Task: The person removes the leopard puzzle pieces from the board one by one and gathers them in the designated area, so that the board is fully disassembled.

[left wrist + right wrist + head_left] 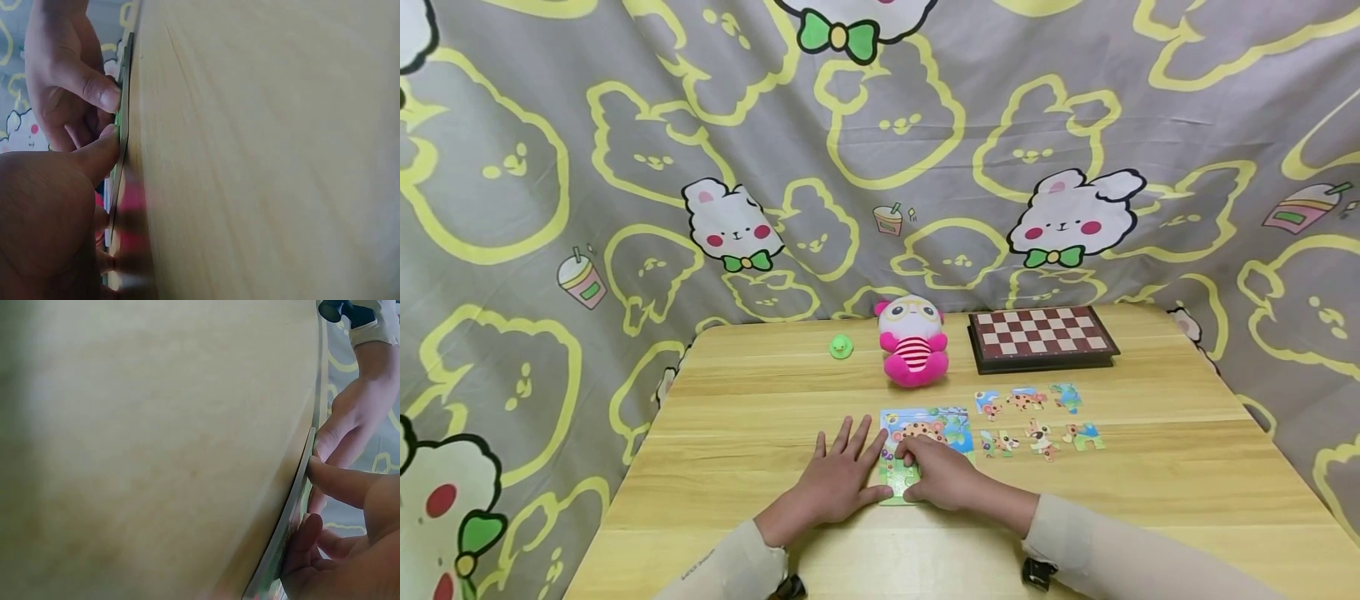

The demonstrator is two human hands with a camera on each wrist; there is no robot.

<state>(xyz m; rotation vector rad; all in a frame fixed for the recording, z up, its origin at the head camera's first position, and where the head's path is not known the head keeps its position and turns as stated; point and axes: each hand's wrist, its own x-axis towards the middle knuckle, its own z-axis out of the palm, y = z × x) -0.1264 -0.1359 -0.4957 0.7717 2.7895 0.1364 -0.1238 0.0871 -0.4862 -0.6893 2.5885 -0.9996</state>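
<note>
A jigsaw puzzle board [958,419] with a spotted cartoon animal lies on the table, its near left part green. My left hand [838,482] lies with fingers spread beside the board's left side, forefinger tip and thumb at its edge. Over the board, my right hand [946,475] has its fingers curled and pinches a green puzzle piece [901,477] at the lower left between thumb and forefinger. The left wrist view shows the right thumb [103,94] low on the board, near the left thumb [103,150]. The right hand hides part of the picture.
Several loose puzzle pieces [1041,437] lie in two rows right of the board. Behind stand a pink and white panda toy [914,343], a small green duck toy [841,347] and a checkered board game box [1041,337]. A patterned curtain [865,167] surrounds the wooden table [760,383].
</note>
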